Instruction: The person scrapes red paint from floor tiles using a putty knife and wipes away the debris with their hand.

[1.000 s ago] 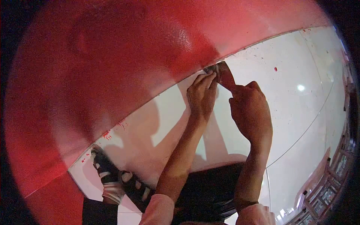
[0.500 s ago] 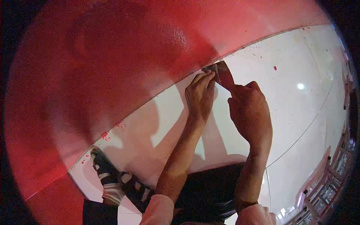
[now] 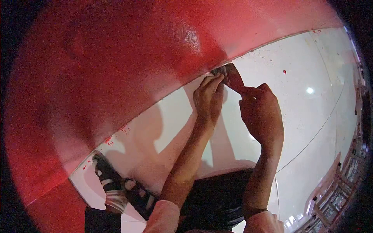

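Note:
Closed round the handle end of a flat, dark-bladed scraper [image 3: 234, 79] is my right hand [image 3: 261, 114]. The blade's far end meets the seam between the red surface [image 3: 128, 58] and the white floor [image 3: 303, 112]. Just left of the blade, my left hand [image 3: 208, 97] has its fingers pressed together on a small dark thing [image 3: 219, 71] at the seam, too hidden to make out. Its fingertips are at the blade's left edge.
My sandalled foot [image 3: 107, 174] is on the floor at lower left, near the seam. Red flakes [image 3: 108, 140] lie along the seam, and one red bit [image 3: 284, 72] is at the right. Metal frames [image 3: 334, 202] stand at the lower right.
My right hand and the scraper have shifted very slightly to the right. My left hand has barely moved, and the view has shifted a little.

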`<state>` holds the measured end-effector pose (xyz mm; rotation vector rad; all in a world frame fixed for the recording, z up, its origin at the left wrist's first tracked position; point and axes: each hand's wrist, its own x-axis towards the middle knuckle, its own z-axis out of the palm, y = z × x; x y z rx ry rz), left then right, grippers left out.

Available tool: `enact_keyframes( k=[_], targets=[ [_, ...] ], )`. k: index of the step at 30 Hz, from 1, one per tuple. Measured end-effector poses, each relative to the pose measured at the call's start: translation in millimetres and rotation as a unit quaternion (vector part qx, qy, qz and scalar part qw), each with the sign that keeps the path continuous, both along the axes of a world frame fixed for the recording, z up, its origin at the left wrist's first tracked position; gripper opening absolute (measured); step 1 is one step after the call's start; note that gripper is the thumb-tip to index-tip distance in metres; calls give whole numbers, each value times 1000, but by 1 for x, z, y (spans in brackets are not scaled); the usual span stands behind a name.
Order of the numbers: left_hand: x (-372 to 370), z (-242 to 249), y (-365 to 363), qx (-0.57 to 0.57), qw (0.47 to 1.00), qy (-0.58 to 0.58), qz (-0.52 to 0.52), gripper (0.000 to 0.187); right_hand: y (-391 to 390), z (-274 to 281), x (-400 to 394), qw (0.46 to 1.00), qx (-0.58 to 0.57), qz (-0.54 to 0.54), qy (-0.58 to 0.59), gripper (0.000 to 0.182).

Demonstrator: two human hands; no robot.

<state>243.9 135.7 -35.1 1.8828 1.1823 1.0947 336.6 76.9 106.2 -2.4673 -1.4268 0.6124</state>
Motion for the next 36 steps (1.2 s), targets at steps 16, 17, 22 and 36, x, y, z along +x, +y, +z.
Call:
enact_keyframes(
  k=[16, 17, 22, 36],
  targets=[
    [-6, 2, -5, -10, 1000, 7, -3, 21, -7, -5, 2, 999, 18, 40, 0, 22],
    [-7, 3, -6, -6, 1000, 25, -8, 22, -7, 0, 3, 999, 4, 43, 3, 22],
    [-4, 1, 3, 9, 1000, 19, -2, 25, -4, -8, 1, 999, 39, 36, 5, 24],
    [77, 14, -29, -80, 927, 349, 117, 96, -50, 40, 63, 957, 185, -174, 142, 29]
  ],
)
